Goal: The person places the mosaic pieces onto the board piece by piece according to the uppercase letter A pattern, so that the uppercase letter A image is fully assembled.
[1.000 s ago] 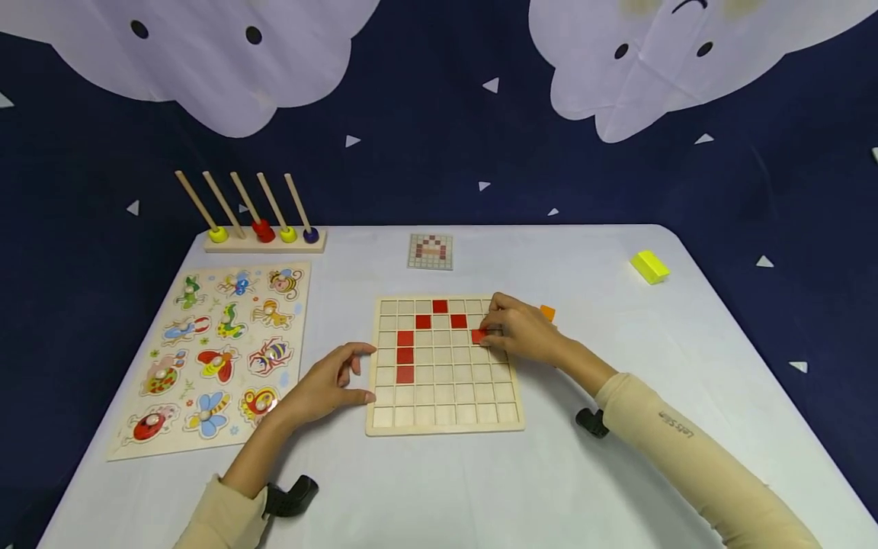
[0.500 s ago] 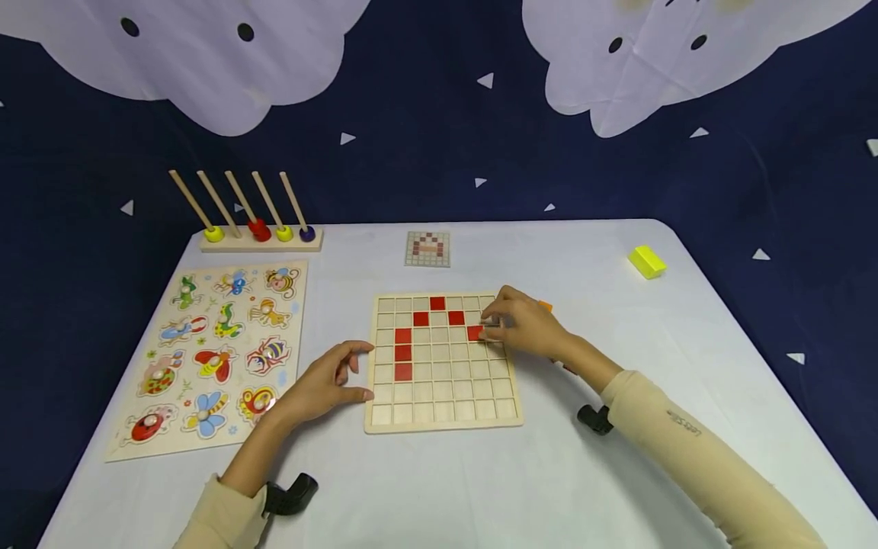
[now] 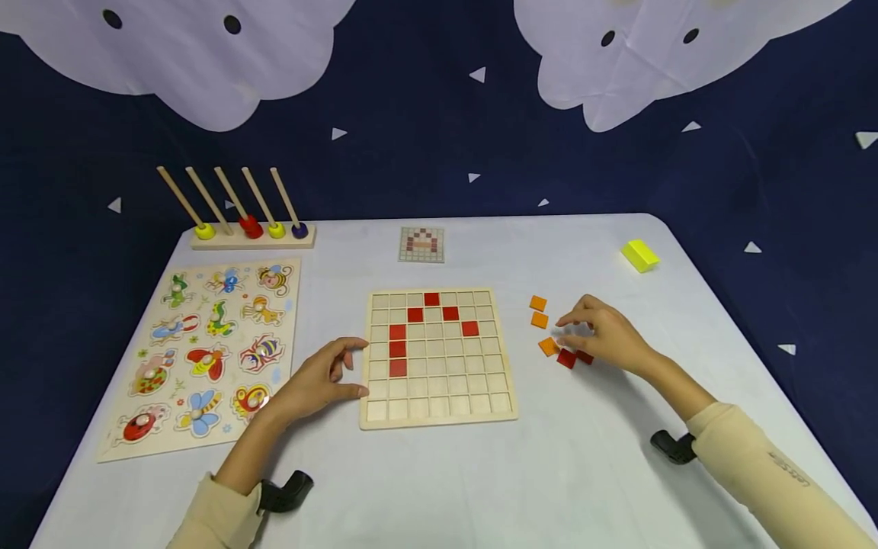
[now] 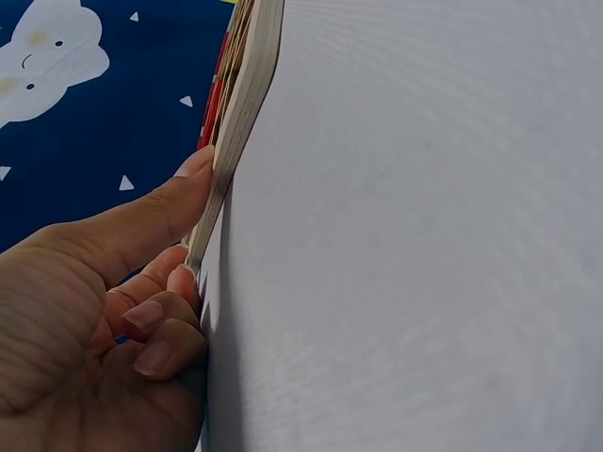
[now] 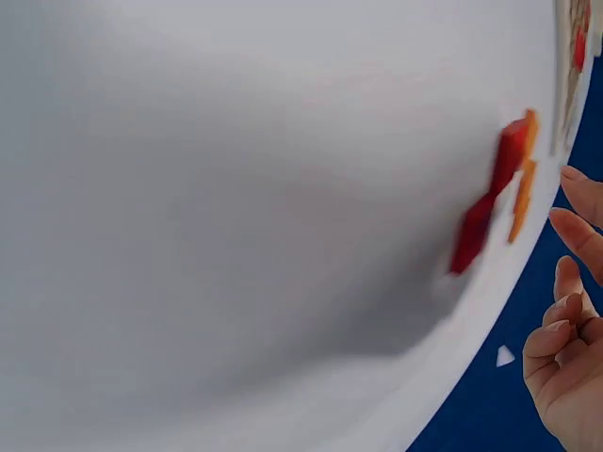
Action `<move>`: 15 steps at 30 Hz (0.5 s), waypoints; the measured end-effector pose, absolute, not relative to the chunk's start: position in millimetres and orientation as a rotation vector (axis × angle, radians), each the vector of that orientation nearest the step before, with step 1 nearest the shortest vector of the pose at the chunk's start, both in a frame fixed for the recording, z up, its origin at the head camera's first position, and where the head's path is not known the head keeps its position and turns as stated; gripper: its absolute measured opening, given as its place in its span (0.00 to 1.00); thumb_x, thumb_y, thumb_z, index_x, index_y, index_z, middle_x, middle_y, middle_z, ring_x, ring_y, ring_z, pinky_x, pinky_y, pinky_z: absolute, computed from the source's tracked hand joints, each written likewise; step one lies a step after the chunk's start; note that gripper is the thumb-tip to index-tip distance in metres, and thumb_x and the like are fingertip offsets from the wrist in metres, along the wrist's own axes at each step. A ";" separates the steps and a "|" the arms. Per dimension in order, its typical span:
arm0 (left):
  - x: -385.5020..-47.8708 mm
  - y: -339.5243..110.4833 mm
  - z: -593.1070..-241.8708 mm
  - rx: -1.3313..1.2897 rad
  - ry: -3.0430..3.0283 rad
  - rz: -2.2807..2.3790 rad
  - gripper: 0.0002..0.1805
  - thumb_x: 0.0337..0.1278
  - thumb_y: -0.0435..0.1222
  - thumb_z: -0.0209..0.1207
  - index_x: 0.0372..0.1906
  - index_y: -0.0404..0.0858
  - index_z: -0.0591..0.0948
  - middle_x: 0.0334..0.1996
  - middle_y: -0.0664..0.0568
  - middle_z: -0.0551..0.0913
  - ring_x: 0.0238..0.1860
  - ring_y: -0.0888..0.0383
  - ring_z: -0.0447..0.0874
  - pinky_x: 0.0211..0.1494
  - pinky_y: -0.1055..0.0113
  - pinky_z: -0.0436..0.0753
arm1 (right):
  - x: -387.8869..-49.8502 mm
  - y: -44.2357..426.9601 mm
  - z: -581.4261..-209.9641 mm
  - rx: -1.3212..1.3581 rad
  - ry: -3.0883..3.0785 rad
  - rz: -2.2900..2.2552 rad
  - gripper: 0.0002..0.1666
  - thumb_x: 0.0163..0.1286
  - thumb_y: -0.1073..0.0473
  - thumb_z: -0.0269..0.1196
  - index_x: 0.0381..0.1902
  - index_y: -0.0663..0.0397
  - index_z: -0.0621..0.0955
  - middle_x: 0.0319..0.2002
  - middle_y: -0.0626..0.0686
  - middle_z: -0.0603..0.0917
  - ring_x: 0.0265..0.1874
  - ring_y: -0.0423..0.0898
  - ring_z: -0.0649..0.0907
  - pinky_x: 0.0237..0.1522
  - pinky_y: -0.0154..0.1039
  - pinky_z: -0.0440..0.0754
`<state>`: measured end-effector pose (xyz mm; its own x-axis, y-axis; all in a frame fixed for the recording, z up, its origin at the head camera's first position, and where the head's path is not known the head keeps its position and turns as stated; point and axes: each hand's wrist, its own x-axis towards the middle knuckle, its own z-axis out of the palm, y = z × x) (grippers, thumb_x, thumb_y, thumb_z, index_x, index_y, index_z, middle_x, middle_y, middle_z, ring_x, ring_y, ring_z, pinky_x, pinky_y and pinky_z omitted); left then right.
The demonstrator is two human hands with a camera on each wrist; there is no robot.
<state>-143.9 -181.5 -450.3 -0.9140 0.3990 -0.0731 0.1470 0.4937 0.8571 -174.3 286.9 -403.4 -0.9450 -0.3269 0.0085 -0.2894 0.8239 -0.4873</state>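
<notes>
A square wooden grid board (image 3: 439, 423) lies mid-table, with several red tiles in its cells, one of them (image 3: 469, 329) at the right. My left hand (image 3: 318, 385) touches the board's left edge with thumb and fingertips; the left wrist view shows the hand (image 4: 113, 311) against the board's side (image 4: 247, 104). Over the loose tiles right of the board is my right hand (image 3: 607, 335), thumb and forefinger apart, nothing seen between them. Below it lie red tiles (image 3: 566, 358) and orange tiles (image 3: 539, 320). In the right wrist view the hand (image 5: 575, 377) shows fingers apart beside red tiles (image 5: 509, 155).
A small pattern card (image 3: 421, 245) lies behind the board. At the left are an insect puzzle board (image 3: 229, 358) and a peg stand (image 3: 254, 242) with coloured beads. A yellow block (image 3: 640, 255) sits at the back right.
My right hand has left the red tile in the grid's right part and moved right, over the loose tiles. My left hand stays at the board's edge. The head view has shifted slightly.
</notes>
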 end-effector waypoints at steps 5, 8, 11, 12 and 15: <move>-143.6 -181.7 -450.0 0.465 2.482 1.381 0.38 0.45 0.33 0.75 0.64 0.35 0.72 0.38 0.48 0.71 0.30 0.60 0.63 0.32 0.70 0.64 | -162.8 305.0 -408.2 -0.496 2.979 -0.724 0.14 0.58 0.61 0.73 0.42 0.58 0.88 0.36 0.52 0.78 0.34 0.48 0.74 0.35 0.38 0.70; -143.4 -181.7 -450.0 0.461 2.482 1.382 0.37 0.45 0.33 0.75 0.64 0.34 0.72 0.38 0.48 0.71 0.30 0.60 0.63 0.32 0.70 0.64 | -158.2 311.8 -411.3 -0.478 3.019 -0.697 0.13 0.57 0.60 0.74 0.40 0.57 0.88 0.36 0.52 0.78 0.34 0.48 0.74 0.36 0.39 0.70; -143.4 -182.0 -450.1 0.454 2.485 1.380 0.37 0.45 0.33 0.75 0.64 0.35 0.72 0.38 0.48 0.71 0.30 0.61 0.63 0.32 0.70 0.64 | -153.8 315.7 -415.3 -0.454 3.039 -0.667 0.13 0.55 0.59 0.76 0.38 0.57 0.88 0.35 0.51 0.77 0.35 0.48 0.74 0.38 0.41 0.70; -143.5 -182.0 -450.1 0.454 2.484 1.381 0.37 0.45 0.33 0.75 0.64 0.35 0.72 0.38 0.48 0.71 0.30 0.60 0.63 0.33 0.70 0.64 | -152.3 316.5 -416.6 -0.448 3.042 -0.656 0.13 0.55 0.58 0.76 0.37 0.57 0.88 0.35 0.51 0.77 0.36 0.48 0.74 0.38 0.42 0.70; -143.7 -181.8 -449.9 0.453 2.481 1.382 0.37 0.45 0.33 0.75 0.64 0.35 0.72 0.38 0.48 0.71 0.31 0.60 0.63 0.33 0.70 0.64 | -148.5 317.8 -420.2 -0.440 3.052 -0.638 0.12 0.55 0.59 0.76 0.36 0.59 0.88 0.34 0.51 0.76 0.36 0.48 0.74 0.39 0.43 0.71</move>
